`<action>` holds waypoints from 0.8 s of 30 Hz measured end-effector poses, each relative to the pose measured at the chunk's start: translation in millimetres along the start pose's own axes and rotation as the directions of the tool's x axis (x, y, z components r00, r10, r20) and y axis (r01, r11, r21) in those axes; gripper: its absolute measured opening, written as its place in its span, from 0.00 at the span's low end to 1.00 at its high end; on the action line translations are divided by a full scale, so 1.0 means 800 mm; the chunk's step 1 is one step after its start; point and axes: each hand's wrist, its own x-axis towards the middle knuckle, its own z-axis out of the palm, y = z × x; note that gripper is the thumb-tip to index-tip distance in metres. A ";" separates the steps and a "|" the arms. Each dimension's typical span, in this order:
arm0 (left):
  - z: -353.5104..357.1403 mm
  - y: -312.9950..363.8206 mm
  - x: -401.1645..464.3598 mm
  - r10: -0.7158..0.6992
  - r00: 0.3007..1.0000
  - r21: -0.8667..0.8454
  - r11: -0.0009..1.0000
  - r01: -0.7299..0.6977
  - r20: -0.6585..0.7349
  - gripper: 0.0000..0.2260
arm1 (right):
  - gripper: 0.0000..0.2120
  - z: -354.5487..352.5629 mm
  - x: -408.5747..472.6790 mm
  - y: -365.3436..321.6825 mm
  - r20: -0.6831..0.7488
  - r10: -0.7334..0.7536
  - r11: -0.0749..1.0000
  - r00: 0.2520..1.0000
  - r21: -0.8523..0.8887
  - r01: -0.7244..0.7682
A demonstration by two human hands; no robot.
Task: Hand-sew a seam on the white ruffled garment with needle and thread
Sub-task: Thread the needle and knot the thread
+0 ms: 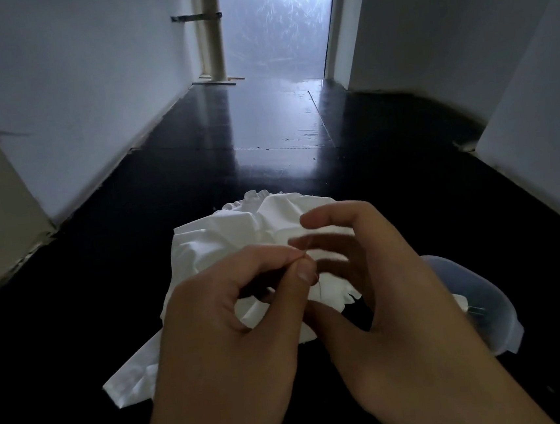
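Note:
The white ruffled garment (226, 237) lies crumpled on the dark floor in front of me. My left hand (234, 322) hovers over it, thumb and forefinger pinched on a thin needle (305, 253) whose tip just shows. A fine dark thread (319, 288) hangs below the thumb against the cloth. My right hand (374, 278) is right beside the left, fingers loosely curved and blurred, near the needle tip. Whether the right fingers touch the needle or thread I cannot tell.
A clear plastic container (482, 305) sits on the floor behind my right hand with small items inside. The glossy black floor (263, 128) runs down a narrow corridor between white walls to a bright doorway (281, 23).

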 end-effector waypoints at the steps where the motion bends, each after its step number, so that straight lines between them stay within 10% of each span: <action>1: -0.001 0.000 0.001 0.012 1.000 0.026 1.000 -0.012 -0.004 0.05 | 0.32 0.001 -0.002 0.000 -0.001 0.011 1.000 1.000 0.000 -0.011; 13: 0.000 -0.002 -0.003 -0.024 0.998 -0.005 1.000 0.023 -0.055 0.05 | 0.02 -0.004 0.004 -0.001 -0.121 0.037 0.999 0.992 0.038 -0.032; 24: 0.001 0.006 -0.003 -0.107 0.994 -0.164 0.981 0.105 -0.001 0.07 | 0.04 -0.007 -0.001 -0.007 -0.165 -0.018 0.998 0.986 0.062 0.028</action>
